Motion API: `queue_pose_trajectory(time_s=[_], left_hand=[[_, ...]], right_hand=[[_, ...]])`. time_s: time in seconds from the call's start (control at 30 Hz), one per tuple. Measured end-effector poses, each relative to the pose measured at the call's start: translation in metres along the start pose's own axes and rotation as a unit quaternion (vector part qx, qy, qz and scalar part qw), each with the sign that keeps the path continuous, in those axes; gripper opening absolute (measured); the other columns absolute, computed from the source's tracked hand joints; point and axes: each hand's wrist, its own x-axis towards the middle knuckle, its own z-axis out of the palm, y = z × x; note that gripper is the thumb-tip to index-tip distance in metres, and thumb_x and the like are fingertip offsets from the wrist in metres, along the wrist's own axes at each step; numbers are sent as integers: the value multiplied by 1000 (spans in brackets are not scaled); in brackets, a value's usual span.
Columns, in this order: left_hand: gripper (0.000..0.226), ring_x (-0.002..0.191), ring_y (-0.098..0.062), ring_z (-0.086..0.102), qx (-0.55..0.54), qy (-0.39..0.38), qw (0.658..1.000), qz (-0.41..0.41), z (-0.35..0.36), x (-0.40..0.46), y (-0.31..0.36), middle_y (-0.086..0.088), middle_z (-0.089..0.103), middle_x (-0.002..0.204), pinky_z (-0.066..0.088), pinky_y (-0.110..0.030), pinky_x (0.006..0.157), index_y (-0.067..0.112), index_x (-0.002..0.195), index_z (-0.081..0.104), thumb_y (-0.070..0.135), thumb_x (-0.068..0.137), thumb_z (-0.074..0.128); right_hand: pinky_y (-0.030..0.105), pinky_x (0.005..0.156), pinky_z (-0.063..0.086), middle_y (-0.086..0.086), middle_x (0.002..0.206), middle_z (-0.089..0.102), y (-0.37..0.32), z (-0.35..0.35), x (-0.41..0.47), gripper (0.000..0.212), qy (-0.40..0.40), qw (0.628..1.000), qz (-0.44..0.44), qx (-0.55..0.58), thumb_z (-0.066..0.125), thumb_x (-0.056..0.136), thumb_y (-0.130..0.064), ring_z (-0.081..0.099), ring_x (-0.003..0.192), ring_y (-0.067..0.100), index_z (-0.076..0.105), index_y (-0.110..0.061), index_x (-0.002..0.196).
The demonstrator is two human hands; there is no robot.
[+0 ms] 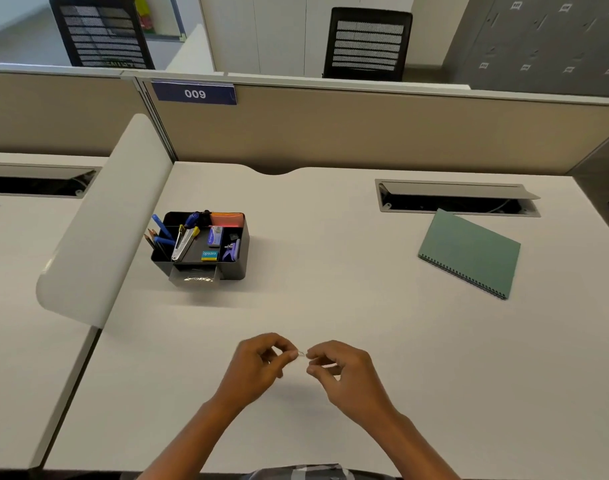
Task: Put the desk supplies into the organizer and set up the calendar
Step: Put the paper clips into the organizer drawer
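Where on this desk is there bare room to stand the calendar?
The desk is bare between the organizer and the green spiral-bound calendar, and in front of both down to the left hand and right hand. Crowded: the organizer itself; the open cable slot sits behind the calendar.

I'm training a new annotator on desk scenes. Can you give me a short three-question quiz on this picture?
1. True or false: the green spiral-bound calendar stands upright on the desk.
2. The small drawer at the front of the black organizer is: A) pulled out, B) pushed in, C) removed.
3. What do the left hand and right hand hold between them?

Key
1. False: it lies flat and closed.
2. A.
3. A tiny pale item, pinched in the grip of both hands; too small to identify.
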Motion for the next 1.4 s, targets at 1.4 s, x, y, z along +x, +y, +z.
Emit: queue_pose_trajectory(time_s=[1.4], left_hand=[[52, 124, -24, 66, -391, 379, 796, -262, -85, 87, -51, -6, 61, 146, 55, -44, 108, 11, 158, 44, 10, 107, 55]], right_hand=[[18, 67, 56, -22, 112, 70, 25, -14, -10, 16, 62, 993, 100, -16, 76, 93, -22, 70, 84, 13, 74, -35, 102]])
